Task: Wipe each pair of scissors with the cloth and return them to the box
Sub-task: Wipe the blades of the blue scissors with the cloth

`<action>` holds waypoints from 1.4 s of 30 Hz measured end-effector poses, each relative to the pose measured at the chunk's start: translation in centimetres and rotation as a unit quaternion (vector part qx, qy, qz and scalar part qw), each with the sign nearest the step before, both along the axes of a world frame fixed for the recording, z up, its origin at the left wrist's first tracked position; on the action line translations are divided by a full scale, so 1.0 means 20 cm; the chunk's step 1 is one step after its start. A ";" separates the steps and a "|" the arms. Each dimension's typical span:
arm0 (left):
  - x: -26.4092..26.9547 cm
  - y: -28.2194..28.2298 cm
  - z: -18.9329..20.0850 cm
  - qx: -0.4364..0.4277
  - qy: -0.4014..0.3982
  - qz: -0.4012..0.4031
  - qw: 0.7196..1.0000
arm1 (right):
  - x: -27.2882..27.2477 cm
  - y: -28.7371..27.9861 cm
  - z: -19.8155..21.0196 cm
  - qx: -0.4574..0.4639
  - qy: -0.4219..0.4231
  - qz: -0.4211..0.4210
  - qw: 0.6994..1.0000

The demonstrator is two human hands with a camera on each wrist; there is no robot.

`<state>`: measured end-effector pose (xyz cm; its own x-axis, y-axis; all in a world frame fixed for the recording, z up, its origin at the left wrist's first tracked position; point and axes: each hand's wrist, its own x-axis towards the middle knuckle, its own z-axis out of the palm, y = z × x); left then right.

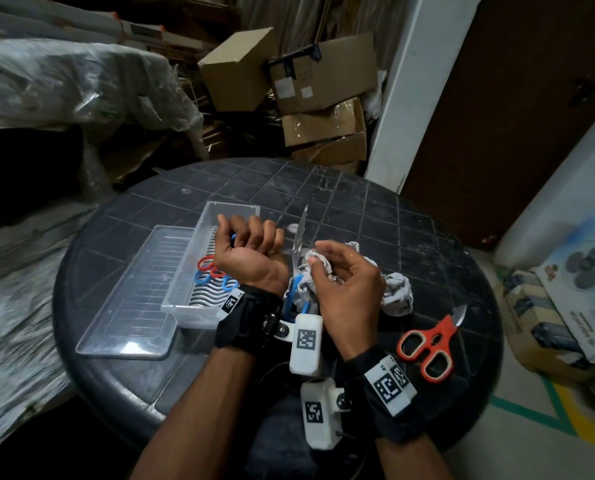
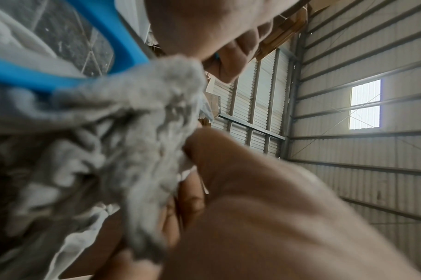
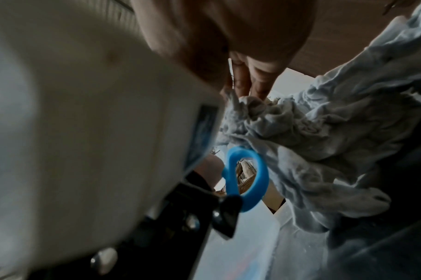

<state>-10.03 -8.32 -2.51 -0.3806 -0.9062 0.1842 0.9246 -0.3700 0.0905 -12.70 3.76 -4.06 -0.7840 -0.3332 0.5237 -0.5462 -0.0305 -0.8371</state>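
A pair of blue-handled scissors stands splayed above the table, one blade pointing away from me. My left hand is curled in a fist round one blue handle, over the clear plastic box. My right hand pinches the crumpled grey cloth against the scissors near the pivot. The free blue handle hangs below the cloth. That handle and the cloth also fill the left wrist view. More scissors with red and blue handles lie in the box. An orange-handled pair lies on the table at my right.
The box lid lies flat to the left of the box on the round black table. Cardboard boxes and plastic-wrapped bundles are stacked behind the table. A white pillar and printed cartons stand on the right.
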 end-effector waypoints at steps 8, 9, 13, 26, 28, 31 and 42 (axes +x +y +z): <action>0.00 -0.01 0.00 -0.004 0.006 0.011 1.000 | 0.03 0.02 0.04 -0.042 -0.005 0.020 0.999; 0.00 0.00 0.01 -0.005 0.005 0.013 1.000 | 0.04 0.02 0.04 -0.042 -0.001 0.021 0.999; 0.00 0.03 0.02 -0.011 -0.006 0.008 1.000 | 0.01 0.01 0.04 -0.021 0.010 0.022 0.999; 0.01 0.06 0.01 0.021 0.029 -0.037 0.999 | -0.02 -0.02 0.08 0.031 0.088 -0.054 0.994; 0.01 0.07 0.01 0.022 0.024 -0.035 0.999 | -0.02 -0.02 0.08 0.035 0.092 -0.063 0.993; 0.01 0.08 0.02 0.020 0.020 -0.033 0.999 | -0.02 -0.02 0.07 0.035 0.099 -0.078 0.991; 0.00 0.04 0.01 0.011 0.002 0.011 1.000 | -0.01 -0.01 0.08 0.042 0.083 0.001 0.996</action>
